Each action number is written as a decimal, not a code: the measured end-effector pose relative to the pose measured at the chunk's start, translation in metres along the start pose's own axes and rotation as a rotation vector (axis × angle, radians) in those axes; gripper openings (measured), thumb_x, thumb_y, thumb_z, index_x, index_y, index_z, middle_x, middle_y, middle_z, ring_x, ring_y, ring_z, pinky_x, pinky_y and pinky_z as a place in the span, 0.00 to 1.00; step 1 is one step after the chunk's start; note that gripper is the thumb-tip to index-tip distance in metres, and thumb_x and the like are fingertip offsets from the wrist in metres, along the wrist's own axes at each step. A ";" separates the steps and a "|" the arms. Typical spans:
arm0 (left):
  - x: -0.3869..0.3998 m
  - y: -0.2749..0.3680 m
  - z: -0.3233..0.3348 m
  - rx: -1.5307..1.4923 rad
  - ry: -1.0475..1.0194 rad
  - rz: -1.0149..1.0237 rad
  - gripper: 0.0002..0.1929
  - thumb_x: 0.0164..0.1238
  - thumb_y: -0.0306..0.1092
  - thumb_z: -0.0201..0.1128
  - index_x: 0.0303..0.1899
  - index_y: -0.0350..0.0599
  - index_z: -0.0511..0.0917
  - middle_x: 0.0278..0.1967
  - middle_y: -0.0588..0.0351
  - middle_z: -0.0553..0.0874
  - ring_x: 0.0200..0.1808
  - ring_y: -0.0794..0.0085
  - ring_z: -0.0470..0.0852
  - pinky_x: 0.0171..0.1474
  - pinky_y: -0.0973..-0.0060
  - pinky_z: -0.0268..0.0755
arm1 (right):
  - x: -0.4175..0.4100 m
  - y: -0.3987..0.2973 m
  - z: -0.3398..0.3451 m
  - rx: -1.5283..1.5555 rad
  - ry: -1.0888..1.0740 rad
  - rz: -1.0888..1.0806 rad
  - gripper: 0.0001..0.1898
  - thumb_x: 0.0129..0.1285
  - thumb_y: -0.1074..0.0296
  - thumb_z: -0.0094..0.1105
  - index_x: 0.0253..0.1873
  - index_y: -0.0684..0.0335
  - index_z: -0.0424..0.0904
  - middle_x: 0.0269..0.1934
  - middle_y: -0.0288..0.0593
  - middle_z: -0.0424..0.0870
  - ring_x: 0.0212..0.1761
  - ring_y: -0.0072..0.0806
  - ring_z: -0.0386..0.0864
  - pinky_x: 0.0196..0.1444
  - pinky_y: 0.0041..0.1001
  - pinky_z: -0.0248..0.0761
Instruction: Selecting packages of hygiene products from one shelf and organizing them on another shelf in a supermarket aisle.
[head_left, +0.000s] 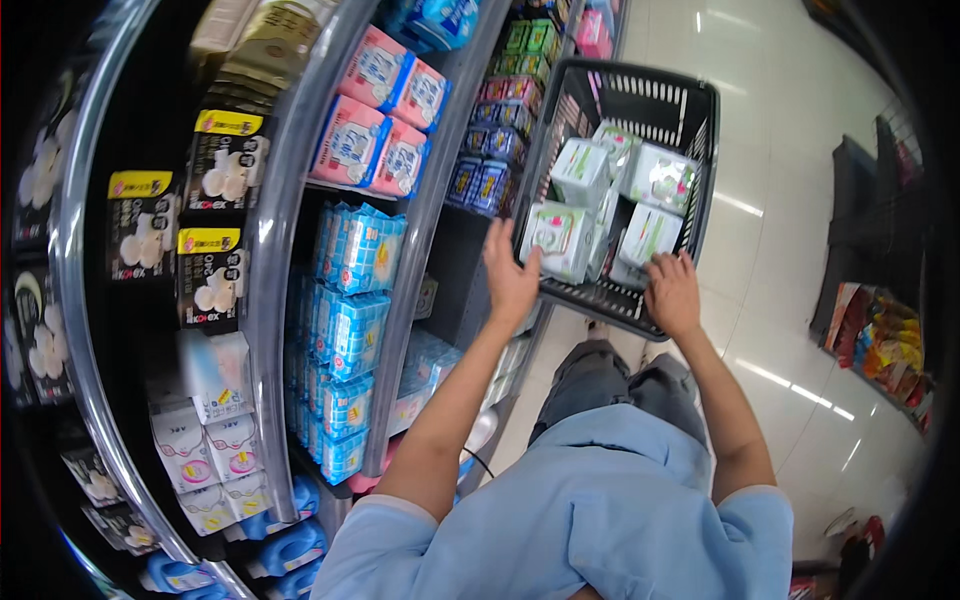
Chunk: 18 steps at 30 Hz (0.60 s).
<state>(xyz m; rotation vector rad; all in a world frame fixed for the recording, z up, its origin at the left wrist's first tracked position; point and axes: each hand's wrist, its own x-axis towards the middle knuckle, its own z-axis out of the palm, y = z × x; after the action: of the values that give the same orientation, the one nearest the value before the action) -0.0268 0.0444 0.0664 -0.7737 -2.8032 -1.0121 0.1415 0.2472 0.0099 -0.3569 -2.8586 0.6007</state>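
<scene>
A black plastic shopping basket stands before me, holding several white and green soft packs. My left hand is at its near left corner, fingers spread, beside a white pack with a green and pink print; whether the fingertips touch that pack is hard to tell. My right hand rests at the near right rim, fingers curled over the edge close to another white and green pack. A further pack with a shiny wrapper lies at the basket's right side, and an upright one at the left.
Shelves on the left hold pink packs, blue checked packs, black packs and small dark blue packs. Across the tiled floor, a rack with colourful bags stands at the right.
</scene>
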 end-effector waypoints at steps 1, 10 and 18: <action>-0.001 -0.011 -0.010 0.004 0.006 -0.002 0.29 0.57 0.33 0.62 0.60 0.33 0.64 0.62 0.35 0.63 0.64 0.46 0.60 0.66 0.60 0.51 | 0.001 0.002 -0.001 0.014 0.000 0.004 0.20 0.45 0.71 0.60 0.47 0.62 0.75 0.50 0.47 0.74 0.59 0.40 0.68 0.70 0.41 0.48; -0.067 -0.217 -0.065 0.644 -0.170 -0.702 0.42 0.50 0.42 0.65 0.63 0.29 0.56 0.64 0.32 0.60 0.67 0.45 0.57 0.69 0.61 0.50 | 0.009 -0.005 -0.002 0.039 -0.011 0.043 0.18 0.48 0.72 0.61 0.47 0.62 0.76 0.46 0.42 0.77 0.54 0.34 0.72 0.68 0.38 0.52; -0.059 -0.317 -0.067 0.709 -0.296 -0.668 0.37 0.47 0.40 0.67 0.62 0.37 0.63 0.63 0.40 0.65 0.66 0.50 0.60 0.68 0.63 0.53 | 0.013 -0.010 0.001 0.035 0.008 0.105 0.17 0.48 0.78 0.59 0.46 0.61 0.76 0.44 0.39 0.78 0.51 0.32 0.75 0.65 0.39 0.58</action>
<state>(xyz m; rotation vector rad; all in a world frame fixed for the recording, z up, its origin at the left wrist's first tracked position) -0.1335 -0.2310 -0.0788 0.1221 -3.3794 0.1627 0.1269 0.2415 0.0151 -0.5052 -2.8318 0.6656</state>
